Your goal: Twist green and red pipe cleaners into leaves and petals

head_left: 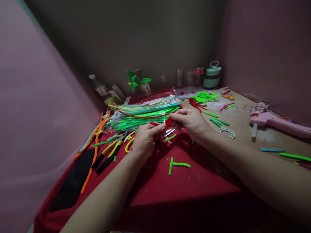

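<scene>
Both of my hands meet over the middle of the table around a red pipe cleaner piece (168, 122), which looks folded or bundled between the fingertips. My left hand (145, 137) pinches its lower end, and a thin red end pokes out past those fingers. From the other side, my right hand (193, 121) pinches the upper end with thumb and forefinger. A long red pipe cleaner (143, 116) runs leftward behind the hands, above a clear bag of green pipe cleaners (128, 123). Scissors (130, 144) with yellow handles lie partly under my left hand, their blades showing between the hands.
Yellow-black pliers (110, 152), orange pipe cleaners (94, 155) and a black flat item (71, 184) lie left. Two green pieces (178, 164) form a T in front. A pink hot glue gun (279, 123) rests right. Behind stand a bottle (100, 89), a green plant (137, 79) and a teal container (212, 76).
</scene>
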`<state>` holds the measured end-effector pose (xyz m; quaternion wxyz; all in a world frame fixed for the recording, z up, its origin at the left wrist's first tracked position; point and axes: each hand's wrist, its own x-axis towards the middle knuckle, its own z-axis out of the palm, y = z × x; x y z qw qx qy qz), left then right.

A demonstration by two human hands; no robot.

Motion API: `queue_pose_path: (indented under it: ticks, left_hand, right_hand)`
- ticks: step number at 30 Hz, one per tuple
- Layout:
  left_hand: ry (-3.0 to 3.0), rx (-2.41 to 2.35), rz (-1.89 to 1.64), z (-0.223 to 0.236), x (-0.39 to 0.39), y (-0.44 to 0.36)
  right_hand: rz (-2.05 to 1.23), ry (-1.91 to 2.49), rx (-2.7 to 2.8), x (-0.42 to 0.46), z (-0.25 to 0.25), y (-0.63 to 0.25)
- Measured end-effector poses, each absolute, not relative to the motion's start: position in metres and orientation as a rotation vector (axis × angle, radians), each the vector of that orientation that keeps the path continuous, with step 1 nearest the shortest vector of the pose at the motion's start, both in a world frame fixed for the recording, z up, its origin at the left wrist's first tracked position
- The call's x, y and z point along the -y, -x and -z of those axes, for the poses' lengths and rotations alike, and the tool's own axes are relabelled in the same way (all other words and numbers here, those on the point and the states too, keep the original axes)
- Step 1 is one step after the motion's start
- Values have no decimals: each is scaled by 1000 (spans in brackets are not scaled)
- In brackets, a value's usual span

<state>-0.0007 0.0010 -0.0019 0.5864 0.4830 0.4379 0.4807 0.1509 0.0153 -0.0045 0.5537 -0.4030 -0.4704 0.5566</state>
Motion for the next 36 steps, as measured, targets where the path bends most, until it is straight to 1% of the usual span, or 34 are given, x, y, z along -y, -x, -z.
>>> queue_pose_path:
  ticks: [3, 7, 11, 15, 18, 22, 26, 32, 36]
  left_hand:
    - [-1096, -1013, -1054, 0, 0, 1]
    - [-1094, -1014, -1017, -1, 1, 2]
    - [-1175, -1023, -1010, 3, -1, 4]
    - [-1169, -1076, -1045, 3, 0, 1]
    - [-1135, -1091, -1078, 2, 1, -2]
    - [-1169, -1081, -1087, 5, 1, -2]
    - [-1257, -1077, -1066, 7, 3, -1]
    - [-1306, -1225, -1111, 2, 7, -6]
    - [-1288, -1240, -1094, 3, 8, -7]
  right_hand:
    - [-1261, 963, 1126, -16, 1, -153]
    - [-1273, 966, 1130, -16, -1, -154]
    - [-1379, 881, 1149, -20, 4, -155]
    - [-1535, 794, 993, -22, 7, -154]
    - [-1581, 776, 956, -21, 6, -152]
    - [-1544, 761, 1003, -17, 3, -151]
    - [-1476, 838, 1003, -16, 5, -150]
    - [-1382, 883, 1080, -16, 11, -146]
    - [-1485, 902, 1087, -11, 11, -142]
